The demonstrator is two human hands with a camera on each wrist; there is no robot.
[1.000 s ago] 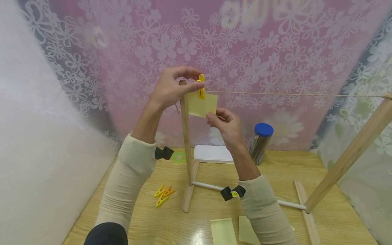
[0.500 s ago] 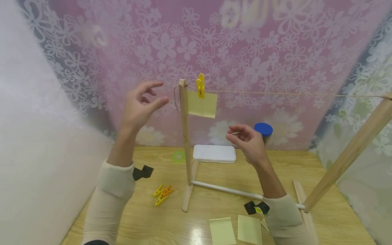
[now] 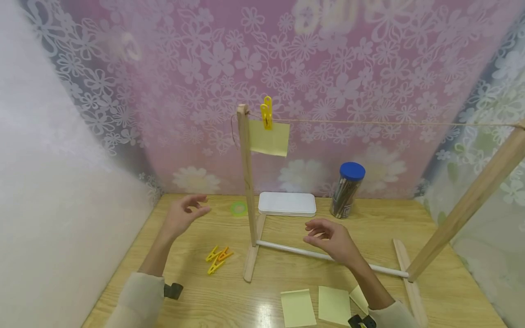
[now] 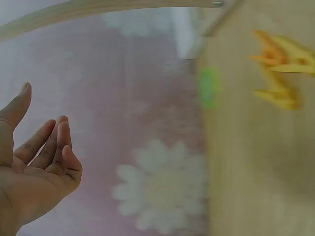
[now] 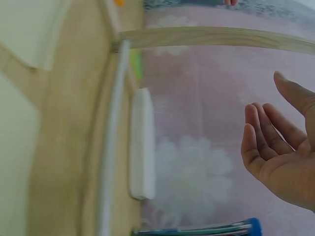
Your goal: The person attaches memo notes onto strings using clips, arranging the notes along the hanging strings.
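Fingers (image 4: 73, 164) of the left hand (image 3: 183, 217) are loosely bent, thumb apart, holding nothing; this hand is raised left of the upright pale wooden post (image 3: 248, 182), the reference. Three plastic clips, two yellow and one orange (image 3: 223, 256), lie clustered on the light wood-grain surface (image 3: 242, 305), left of the post's foot. Just right of the post top, a yellow plastic clip (image 3: 267, 114) grips a pale yellow paper note (image 3: 270, 139) at a thin beige string (image 3: 361, 121); contact between note and post cannot be confirmed. A white rectangular case (image 3: 287, 203) lies behind and right of the post's base. Pale yellow paper sheets (image 3: 298, 309) lie in front and right of it. The right hand (image 3: 331, 239), well apart from the left, is likewise unloaded, fingers bent, right of the post. Farther right stands a clear cylindrical container with blue lid (image 3: 347, 191).
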